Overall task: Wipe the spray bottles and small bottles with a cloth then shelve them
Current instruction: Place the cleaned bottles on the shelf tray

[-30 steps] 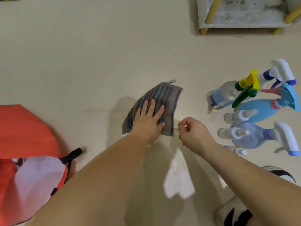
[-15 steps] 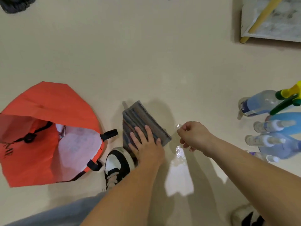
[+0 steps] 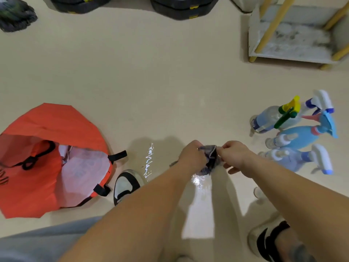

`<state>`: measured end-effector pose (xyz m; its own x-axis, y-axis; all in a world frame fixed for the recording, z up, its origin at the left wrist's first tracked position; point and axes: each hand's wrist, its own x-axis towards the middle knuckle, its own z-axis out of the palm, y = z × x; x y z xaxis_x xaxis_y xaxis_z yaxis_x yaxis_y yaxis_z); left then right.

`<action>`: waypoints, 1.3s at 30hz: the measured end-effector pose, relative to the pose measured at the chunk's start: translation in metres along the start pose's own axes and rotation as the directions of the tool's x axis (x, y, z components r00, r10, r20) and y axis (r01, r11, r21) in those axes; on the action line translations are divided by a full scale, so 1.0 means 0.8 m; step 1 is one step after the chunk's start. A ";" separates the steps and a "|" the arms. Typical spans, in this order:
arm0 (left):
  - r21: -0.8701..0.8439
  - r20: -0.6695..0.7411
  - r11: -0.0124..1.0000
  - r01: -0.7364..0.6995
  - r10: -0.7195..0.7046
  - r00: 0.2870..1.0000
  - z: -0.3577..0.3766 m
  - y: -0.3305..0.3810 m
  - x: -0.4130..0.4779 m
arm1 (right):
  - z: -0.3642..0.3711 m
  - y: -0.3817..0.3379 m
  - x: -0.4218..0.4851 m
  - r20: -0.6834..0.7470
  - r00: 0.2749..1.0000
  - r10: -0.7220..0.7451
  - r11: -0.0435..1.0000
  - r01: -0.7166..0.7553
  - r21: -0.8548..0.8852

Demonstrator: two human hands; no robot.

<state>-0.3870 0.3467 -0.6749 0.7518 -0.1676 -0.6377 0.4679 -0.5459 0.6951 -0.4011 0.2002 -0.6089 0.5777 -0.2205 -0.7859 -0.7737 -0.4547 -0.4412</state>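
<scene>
A grey striped cloth hangs bunched above the floor. My left hand pinches its left top edge and my right hand pinches its right top edge. To the right, several spray bottles stand on the floor: a clear one with a yellow-green trigger, a light blue one, and a pale blue one with a white trigger. Small white-capped bottles stand in front of them. The low shelf with yellow legs stands at the upper right.
An orange bag lies open on the floor at the left. My black-and-white shoes sit near the bag and at the lower right. Dark cases line the far edge. A wet streak shines on the floor.
The cloth lay flat on the floor under my left hand; now both hands have gathered it and lifted it off the floor. The view has tilted up and shifted.
</scene>
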 end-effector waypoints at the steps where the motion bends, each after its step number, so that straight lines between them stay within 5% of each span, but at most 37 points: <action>1: -0.097 0.026 0.995 0.017 -0.014 1.000 -0.008 0.021 -0.009 | -0.002 -0.006 -0.007 0.012 1.000 0.003 0.998 -0.004 0.066; 5: -0.299 0.132 0.952 0.065 -0.026 0.991 -0.030 0.087 -0.042 | -0.016 -0.037 -0.042 0.046 0.999 -0.005 0.940 -0.011 0.342; 9: -0.023 -0.169 0.984 -0.176 0.170 0.971 -0.054 0.129 -0.081 | -0.052 -0.070 -0.083 -0.039 0.999 -0.025 0.930 0.038 0.366; 16: 0.032 0.074 0.911 -0.412 0.409 0.910 -0.081 0.222 -0.156 | -0.147 -0.140 -0.170 -0.141 0.987 -0.078 0.926 0.124 0.357; 20: -0.183 0.086 0.919 -0.350 0.369 0.925 -0.095 0.282 -0.164 | -0.205 -0.156 -0.188 -0.223 0.947 -0.231 0.935 0.280 0.219; 26: -0.257 0.034 0.906 -0.335 0.355 0.934 -0.100 0.383 -0.124 | -0.301 -0.153 -0.159 -0.435 0.882 -0.184 0.799 0.392 0.456; 34: -0.130 -0.146 0.917 -0.378 0.359 0.922 -0.098 0.580 -0.042 | -0.481 -0.220 -0.128 -0.298 0.911 -0.286 0.844 0.387 0.372; 36: -0.097 -0.182 0.892 -0.441 0.420 0.889 -0.102 0.638 -0.045 | -0.525 -0.245 -0.141 -0.467 0.829 -0.308 0.842 0.466 0.273; 39: -0.086 -0.197 0.836 -0.542 0.519 0.832 -0.110 0.729 -0.063 | -0.589 -0.293 -0.170 -0.739 0.601 -0.305 0.742 0.636 0.212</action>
<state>-0.1112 0.1089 -0.2085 0.9596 -0.2614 -0.1044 0.0234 -0.2953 0.9551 -0.1758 -0.0700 -0.1947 0.7752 -0.6315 -0.0179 -0.2612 -0.2946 -0.9192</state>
